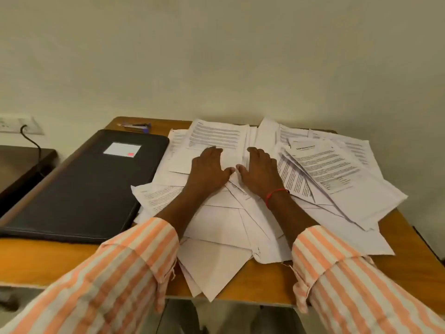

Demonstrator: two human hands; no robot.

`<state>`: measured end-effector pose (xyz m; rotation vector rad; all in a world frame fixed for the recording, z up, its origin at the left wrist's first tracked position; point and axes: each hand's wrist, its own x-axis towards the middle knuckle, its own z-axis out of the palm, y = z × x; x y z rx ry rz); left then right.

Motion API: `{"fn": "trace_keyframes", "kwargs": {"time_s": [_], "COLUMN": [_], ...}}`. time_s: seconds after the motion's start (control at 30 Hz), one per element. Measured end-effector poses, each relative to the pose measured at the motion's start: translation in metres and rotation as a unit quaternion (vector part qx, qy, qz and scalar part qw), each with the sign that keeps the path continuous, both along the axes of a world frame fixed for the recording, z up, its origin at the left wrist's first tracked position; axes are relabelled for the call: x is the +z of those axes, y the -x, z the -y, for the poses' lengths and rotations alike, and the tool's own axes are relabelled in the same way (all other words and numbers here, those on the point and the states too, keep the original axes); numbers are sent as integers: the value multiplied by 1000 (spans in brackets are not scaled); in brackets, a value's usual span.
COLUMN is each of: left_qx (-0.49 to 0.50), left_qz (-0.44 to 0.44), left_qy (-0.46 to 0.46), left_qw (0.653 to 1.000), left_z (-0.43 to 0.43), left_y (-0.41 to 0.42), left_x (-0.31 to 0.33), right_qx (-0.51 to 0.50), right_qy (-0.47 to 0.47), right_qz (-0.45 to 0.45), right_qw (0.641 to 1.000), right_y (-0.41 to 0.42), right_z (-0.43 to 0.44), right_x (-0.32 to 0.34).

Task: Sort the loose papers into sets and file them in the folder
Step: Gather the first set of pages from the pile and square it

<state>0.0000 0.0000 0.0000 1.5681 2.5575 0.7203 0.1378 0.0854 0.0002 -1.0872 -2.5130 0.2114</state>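
The left hand [209,168] and right hand [258,172] are lying flat, gripping nothing, on the heap of loose white printed papers [224,227] covering the brown wooden table's [48,259] right half. Any push is risking the sheets overhanging the near edge sliding off. The closed black folder [86,186] is lying along the left edge, with a blue stapler [137,126] behind it.

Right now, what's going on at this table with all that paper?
A person rests the left hand and the right hand flat, side by side, on a messy heap of loose papers spread over the wooden table. The black folder lies closed beside the heap, on the person's left. No separate sets are visible, so the sorting looks barely begun and nothing seems filed.
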Motion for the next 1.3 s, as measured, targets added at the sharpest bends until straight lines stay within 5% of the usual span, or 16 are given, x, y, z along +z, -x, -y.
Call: {"fn": "trace_keyframes", "kwargs": {"time_s": [0.23,0.43,0.57,0.73,0.83,0.9,1.03,1.3], "left_qx": [37,-15,122,165,154,146,114,8], "left_qz": [-46,93,66,86,126,227,460,488], "left_qy": [-5,-82,-156,-60,-92,-145,-254,-300], "left_qw": [998,992,978,981,976,952,843,820], "left_z": [0,3,10,18,18,18,18,22], "left_y": [4,0,17,37,43,49,57,56], "left_x": [-30,-5,1,-7,-6,1,12,9], "right_qx": [-10,-49,-52,-60,-47,-34,44,75], "right_qy": [21,90,171,202,239,312,487,530], "right_qz": [-16,-129,-226,-281,-312,-348,-404,-397], "right_qw": [1000,986,958,936,918,883,773,746], "right_y": [2,3,-6,-13,-18,-23,-30,-38], "right_z": [-9,-21,-25,-26,-32,-33,-26,-14], "right_x": [-30,-21,-12,-6,-5,-1,11,15]}}
